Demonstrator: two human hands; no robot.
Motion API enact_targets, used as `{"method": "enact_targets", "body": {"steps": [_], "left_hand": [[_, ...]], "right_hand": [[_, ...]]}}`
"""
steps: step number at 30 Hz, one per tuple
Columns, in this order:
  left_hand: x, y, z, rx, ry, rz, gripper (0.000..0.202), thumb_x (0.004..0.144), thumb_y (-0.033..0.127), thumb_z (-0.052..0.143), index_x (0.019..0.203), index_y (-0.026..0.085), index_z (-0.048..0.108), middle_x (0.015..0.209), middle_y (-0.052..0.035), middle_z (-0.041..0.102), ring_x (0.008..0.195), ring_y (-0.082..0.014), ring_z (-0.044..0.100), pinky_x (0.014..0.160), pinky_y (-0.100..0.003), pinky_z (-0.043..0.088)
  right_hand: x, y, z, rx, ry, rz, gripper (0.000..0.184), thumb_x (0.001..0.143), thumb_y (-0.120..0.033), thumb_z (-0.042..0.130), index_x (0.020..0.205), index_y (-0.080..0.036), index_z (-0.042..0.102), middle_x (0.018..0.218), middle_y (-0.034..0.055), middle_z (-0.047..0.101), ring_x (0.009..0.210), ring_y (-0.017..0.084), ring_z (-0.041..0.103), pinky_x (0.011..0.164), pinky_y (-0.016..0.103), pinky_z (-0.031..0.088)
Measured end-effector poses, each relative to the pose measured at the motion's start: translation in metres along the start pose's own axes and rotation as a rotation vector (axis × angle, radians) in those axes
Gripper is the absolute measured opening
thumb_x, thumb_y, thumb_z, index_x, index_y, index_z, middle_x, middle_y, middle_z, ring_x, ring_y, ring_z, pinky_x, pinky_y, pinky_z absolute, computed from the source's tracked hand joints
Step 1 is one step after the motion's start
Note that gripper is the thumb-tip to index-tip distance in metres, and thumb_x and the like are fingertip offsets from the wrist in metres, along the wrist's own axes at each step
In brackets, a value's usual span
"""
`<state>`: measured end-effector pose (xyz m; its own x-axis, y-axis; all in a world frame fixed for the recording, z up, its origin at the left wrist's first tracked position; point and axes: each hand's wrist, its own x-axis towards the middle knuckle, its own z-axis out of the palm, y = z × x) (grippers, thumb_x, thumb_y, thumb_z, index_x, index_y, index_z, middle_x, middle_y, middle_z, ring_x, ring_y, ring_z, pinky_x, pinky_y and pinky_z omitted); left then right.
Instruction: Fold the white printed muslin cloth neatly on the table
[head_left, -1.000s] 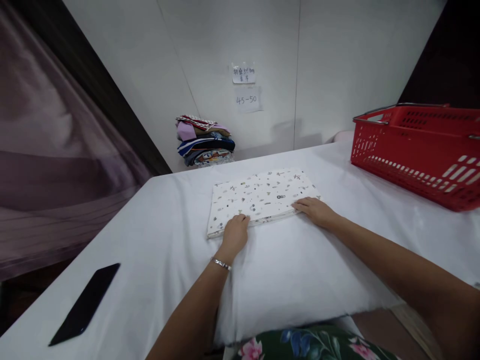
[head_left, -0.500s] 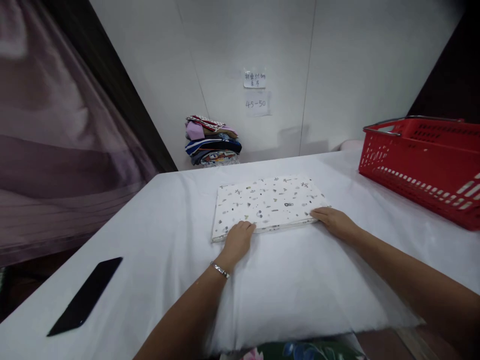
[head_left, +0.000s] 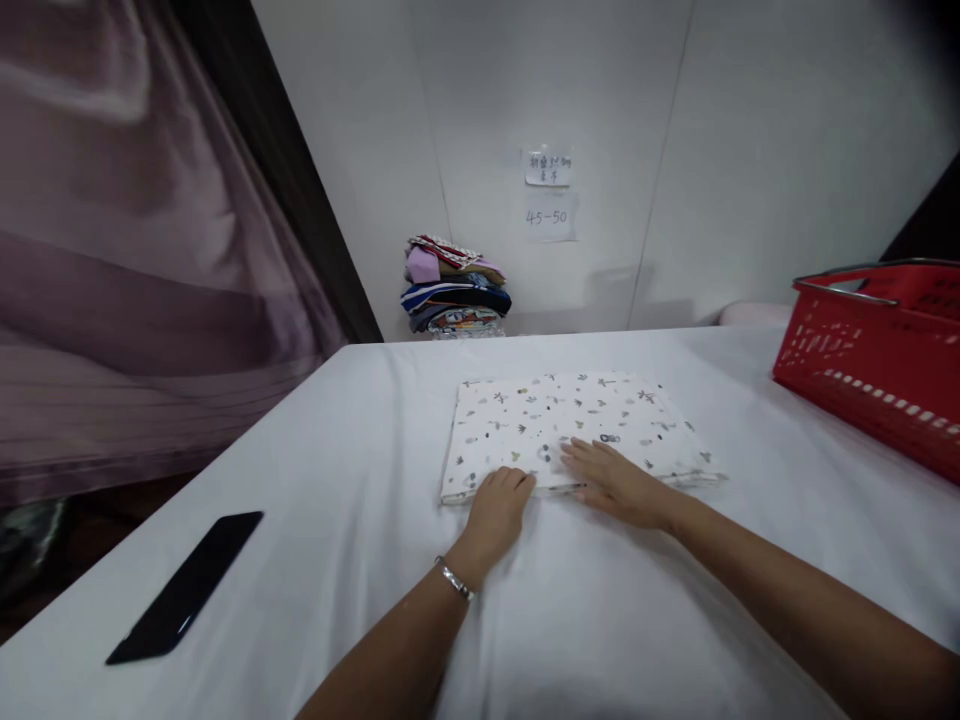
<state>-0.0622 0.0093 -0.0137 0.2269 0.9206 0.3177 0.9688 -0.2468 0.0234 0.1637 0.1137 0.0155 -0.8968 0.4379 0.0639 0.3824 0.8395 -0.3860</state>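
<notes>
A folded white cloth with small printed figures (head_left: 570,425) lies flat on the white-covered table (head_left: 360,450). My left hand (head_left: 499,505), with a metal bracelet on its wrist, rests at the cloth's near edge, left of the middle, its fingers curled onto the edge. My right hand (head_left: 611,480) lies flat on the cloth's near part, just right of the left hand, with its fingers stretched out and holding nothing.
A black phone (head_left: 184,587) lies near the table's left front edge. A red plastic basket (head_left: 881,365) stands at the right. A stack of folded colourful clothes (head_left: 454,288) sits by the far wall under two paper notes (head_left: 550,190). A purple curtain (head_left: 135,230) hangs at the left.
My right hand has slid left from the cloth's near right corner to its middle, close to the left hand. The view has swung left, so the basket sits nearer the right border.
</notes>
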Motion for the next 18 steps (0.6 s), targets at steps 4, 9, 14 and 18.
{"method": "enact_targets", "body": {"steps": [4,9,14,18], "left_hand": [[-0.001,-0.002,0.001,-0.023,0.000,-0.002,0.029,0.084,0.008,0.048,0.109,0.019,0.053,0.096,-0.0038,0.058,0.090,-0.0184,0.049,0.078,-0.033,0.042],[-0.001,0.001,0.000,-0.056,0.038,-0.020,0.026,0.085,0.008,0.047,0.107,0.020,0.054,0.101,-0.0043,0.055,0.095,-0.0179,0.047,0.080,-0.033,0.040],[-0.001,0.005,0.001,-0.038,0.048,-0.084,0.021,0.088,0.011,0.045,0.103,0.020,0.056,0.090,-0.0031,0.054,0.086,-0.0178,0.046,0.074,-0.033,0.038],[-0.002,0.002,0.003,-0.080,0.025,-0.095,0.021,0.087,0.010,0.045,0.101,0.020,0.057,0.090,-0.0026,0.055,0.085,-0.0172,0.046,0.073,-0.032,0.037]], "right_hand": [[0.007,0.007,0.014,-0.024,-0.124,-0.061,0.070,0.088,-0.060,0.034,0.145,-0.023,0.021,0.150,0.0073,0.021,0.138,0.027,0.014,0.112,0.048,0.009],[0.024,0.005,0.000,0.010,-0.186,-0.043,0.066,0.089,-0.060,0.029,0.146,-0.029,0.015,0.151,0.0024,0.012,0.138,0.025,0.009,0.112,0.046,0.008],[0.084,0.004,-0.002,-0.015,-0.145,-0.069,0.066,0.090,-0.060,0.025,0.145,-0.025,0.020,0.151,0.0032,0.012,0.139,0.024,0.006,0.112,0.045,0.004],[0.109,0.025,0.014,-0.052,-0.173,-0.053,0.069,0.089,-0.062,0.023,0.145,-0.022,0.022,0.151,0.0070,0.012,0.139,0.024,0.006,0.111,0.046,0.003]]}}
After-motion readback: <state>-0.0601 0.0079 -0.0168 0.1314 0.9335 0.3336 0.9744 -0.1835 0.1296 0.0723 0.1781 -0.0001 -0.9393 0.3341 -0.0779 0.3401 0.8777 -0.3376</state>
